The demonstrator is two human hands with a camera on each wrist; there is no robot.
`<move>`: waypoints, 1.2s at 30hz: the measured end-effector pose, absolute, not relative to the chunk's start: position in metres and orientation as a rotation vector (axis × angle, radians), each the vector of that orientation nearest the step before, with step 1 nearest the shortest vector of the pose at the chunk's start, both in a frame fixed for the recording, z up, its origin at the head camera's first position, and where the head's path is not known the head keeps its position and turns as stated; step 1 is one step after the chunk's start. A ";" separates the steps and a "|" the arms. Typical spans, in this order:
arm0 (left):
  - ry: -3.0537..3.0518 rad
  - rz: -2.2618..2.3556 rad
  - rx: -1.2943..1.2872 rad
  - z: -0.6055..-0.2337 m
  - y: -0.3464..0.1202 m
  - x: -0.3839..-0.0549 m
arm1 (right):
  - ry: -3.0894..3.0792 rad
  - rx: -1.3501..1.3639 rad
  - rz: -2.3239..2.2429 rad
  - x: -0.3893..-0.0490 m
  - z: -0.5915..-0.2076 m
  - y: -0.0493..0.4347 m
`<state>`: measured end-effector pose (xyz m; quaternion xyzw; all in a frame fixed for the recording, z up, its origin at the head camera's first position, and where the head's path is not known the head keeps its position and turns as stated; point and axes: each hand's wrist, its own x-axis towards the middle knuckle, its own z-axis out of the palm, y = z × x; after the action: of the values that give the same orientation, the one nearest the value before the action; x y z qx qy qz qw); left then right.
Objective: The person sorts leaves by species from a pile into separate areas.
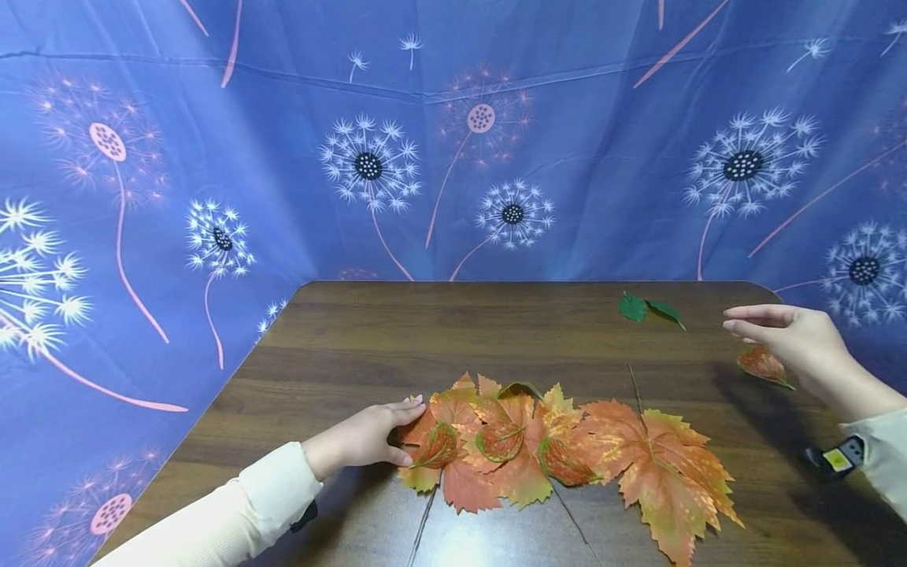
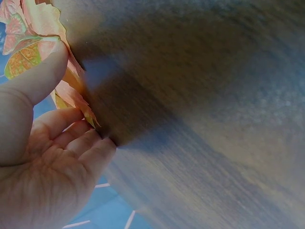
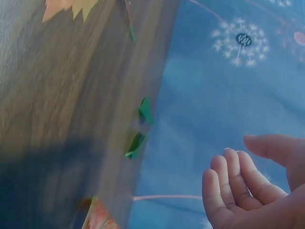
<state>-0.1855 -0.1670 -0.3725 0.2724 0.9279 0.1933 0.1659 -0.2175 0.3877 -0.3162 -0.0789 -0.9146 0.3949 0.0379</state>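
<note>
My left hand (image 1: 372,435) rests at the left end of a row of artificial autumn leaves, fingers extended. Its thumb touches the edge of an orange maple leaf (image 2: 71,93) beside a small red leaf with a green rim (image 1: 437,446). Two similar small leaves (image 1: 500,441) lie on top of the overlapping maple leaves. The right hand (image 1: 797,335) is raised over the table's right side, fingers loosely bent and holding nothing. Just below it in the head view lies another small red-green leaf (image 1: 761,364).
Two small green leaves (image 1: 633,307) lie near the far edge of the brown wooden table (image 1: 425,331). A large orange maple leaf (image 1: 673,465) ends the row on the right, its stem pointing away. A blue dandelion-print cloth (image 1: 602,157) hangs behind the table.
</note>
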 end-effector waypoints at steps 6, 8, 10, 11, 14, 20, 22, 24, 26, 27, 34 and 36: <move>2.639 0.544 0.766 -0.374 -0.167 -0.186 | -2.850 -0.178 1.183 -0.213 -0.311 0.371; 2.643 0.545 0.767 -0.374 -0.166 -0.186 | -2.823 -0.146 1.233 -0.211 -0.311 0.365; 2.642 0.549 0.765 -0.374 -0.166 -0.186 | -2.806 -0.115 1.262 -0.209 -0.311 0.357; 2.642 0.550 0.768 -0.374 -0.166 -0.186 | -2.802 -0.103 1.264 -0.209 -0.311 0.354; 2.637 0.555 0.760 -0.373 -0.165 -0.186 | -2.823 -0.052 1.204 -0.206 -0.312 0.342; 2.642 0.549 0.746 -0.373 -0.164 -0.186 | -2.837 0.050 1.170 -0.197 -0.315 0.322; 2.644 0.550 0.744 -0.372 -0.164 -0.185 | -2.840 0.075 1.181 -0.194 -0.317 0.316; 2.647 0.548 0.743 -0.371 -0.164 -0.185 | -2.846 0.091 1.200 -0.192 -0.317 0.310; 2.652 0.545 0.741 -0.370 -0.164 -0.185 | -2.860 0.112 1.218 -0.191 -0.317 0.302; 2.654 0.542 0.740 -0.370 -0.165 -0.185 | -2.861 0.127 1.229 -0.191 -0.317 0.298; 2.667 0.533 0.738 -0.370 -0.165 -0.183 | -2.850 0.237 1.280 -0.189 -0.320 0.270; 2.663 0.541 0.734 -0.370 -0.164 -0.183 | -2.850 0.259 1.304 -0.187 -0.321 0.263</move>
<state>-0.1834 -0.1642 -0.3702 0.2572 0.9335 0.1897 0.1627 -0.1868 0.2632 -0.3214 0.0823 -0.9063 0.4145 -0.0017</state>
